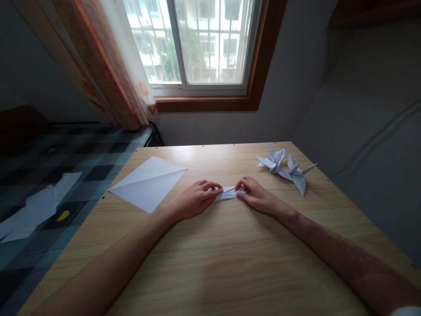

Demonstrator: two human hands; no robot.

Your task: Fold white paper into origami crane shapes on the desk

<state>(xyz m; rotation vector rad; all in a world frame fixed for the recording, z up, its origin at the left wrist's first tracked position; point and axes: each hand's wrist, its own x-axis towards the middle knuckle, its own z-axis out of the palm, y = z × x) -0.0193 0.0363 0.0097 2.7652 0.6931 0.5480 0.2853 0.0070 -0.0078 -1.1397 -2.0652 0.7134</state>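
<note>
A small piece of folded white paper (227, 193) lies on the wooden table between my two hands. My left hand (201, 196) grips its left end, thumb and fingers pinched together. At the other end, my right hand (252, 192) pinches the paper with curled fingers. Part of the paper is covered by the fingertips at both ends. Left of my left hand, a white paper square (149, 182) with a crease across its middle rests flat. To the right of my right hand stand two folded paper cranes, one (272, 161) partly touching the other (297, 174).
The light wooden table (210, 263) has its right edge near the grey wall. On the left is a bed (98, 145) with a checked cover and torn white paper (36, 210) on it. A window (213, 44) and a curtain (108, 66) are behind the table.
</note>
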